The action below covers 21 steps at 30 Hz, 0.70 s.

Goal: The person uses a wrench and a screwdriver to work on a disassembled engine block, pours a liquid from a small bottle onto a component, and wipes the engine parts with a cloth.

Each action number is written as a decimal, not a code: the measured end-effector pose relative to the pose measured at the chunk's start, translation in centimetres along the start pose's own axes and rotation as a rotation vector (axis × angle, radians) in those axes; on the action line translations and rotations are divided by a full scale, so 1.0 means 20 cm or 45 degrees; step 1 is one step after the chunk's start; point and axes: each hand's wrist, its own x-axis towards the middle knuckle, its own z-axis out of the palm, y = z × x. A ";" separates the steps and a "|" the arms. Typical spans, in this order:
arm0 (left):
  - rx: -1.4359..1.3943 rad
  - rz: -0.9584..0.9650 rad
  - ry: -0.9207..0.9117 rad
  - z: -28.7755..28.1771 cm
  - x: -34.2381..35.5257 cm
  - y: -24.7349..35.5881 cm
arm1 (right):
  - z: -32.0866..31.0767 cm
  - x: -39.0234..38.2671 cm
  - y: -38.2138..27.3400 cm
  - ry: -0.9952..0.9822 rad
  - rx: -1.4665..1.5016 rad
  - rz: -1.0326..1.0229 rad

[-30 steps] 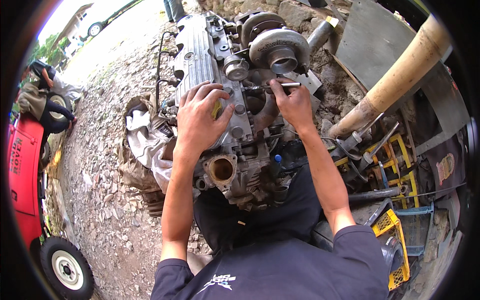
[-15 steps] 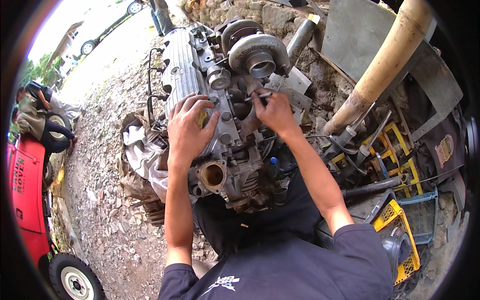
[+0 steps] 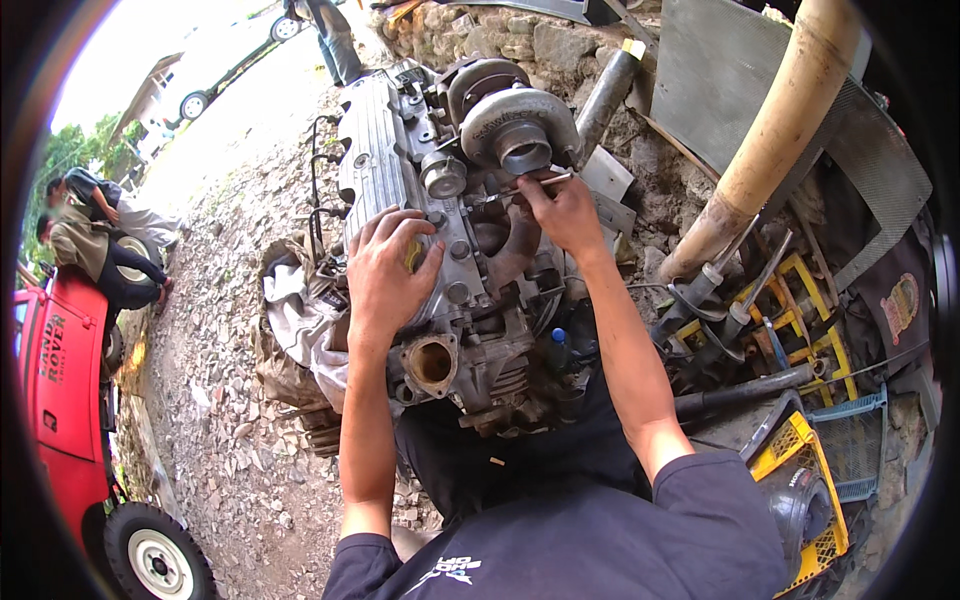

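A greasy engine with a ribbed metal valve cover (image 3: 375, 150) lies before me, a turbocharger (image 3: 515, 125) at its upper right and an open round flange (image 3: 432, 362) at its near end. My left hand (image 3: 388, 275) rests on the engine beside the valve cover, thumb apart and fingers slightly bent, partly over a yellow cap. My right hand (image 3: 565, 215) grips a slim metal tool (image 3: 548, 180) just below the turbocharger's opening, above the exhaust manifold (image 3: 505, 245). The tool's far end is too small to make out.
A bamboo pole (image 3: 770, 140), metal plates (image 3: 700, 70), a yellow crate (image 3: 790, 450) and steel pipes stand right. Rags (image 3: 295, 315) lie left of the engine on gravel. Two people (image 3: 95, 245) are by a red vehicle (image 3: 65, 400) at left; another person's legs (image 3: 335, 45) show behind.
My right hand and tool have shifted slightly toward the turbocharger's opening, the tool's angle varying. My left hand stays on the engine. The view has shifted a little.
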 end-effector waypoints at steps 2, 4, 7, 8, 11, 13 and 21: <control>0.011 0.006 -0.005 0.00 0.01 0.01 | 0.03 -0.02 0.03 0.053 -0.316 -0.040; 0.002 0.016 -0.007 0.02 0.02 0.02 | 0.14 -0.07 0.12 0.116 -0.142 -0.142; 0.006 0.004 -0.010 0.01 0.01 0.00 | 0.12 -0.09 0.14 0.087 -0.070 -0.116; 0.002 0.006 -0.010 0.01 0.02 0.00 | 0.06 -0.08 0.14 0.076 -0.144 -0.114; 0.010 -0.010 -0.026 0.01 0.01 0.01 | 0.03 -0.08 0.04 0.133 -0.089 -0.199; 0.019 -0.005 -0.035 0.01 0.02 0.03 | 0.10 -0.06 0.14 0.217 -0.309 -0.580; 0.022 0.005 -0.033 0.02 0.01 0.03 | 0.19 -0.07 0.18 0.259 -0.389 -0.524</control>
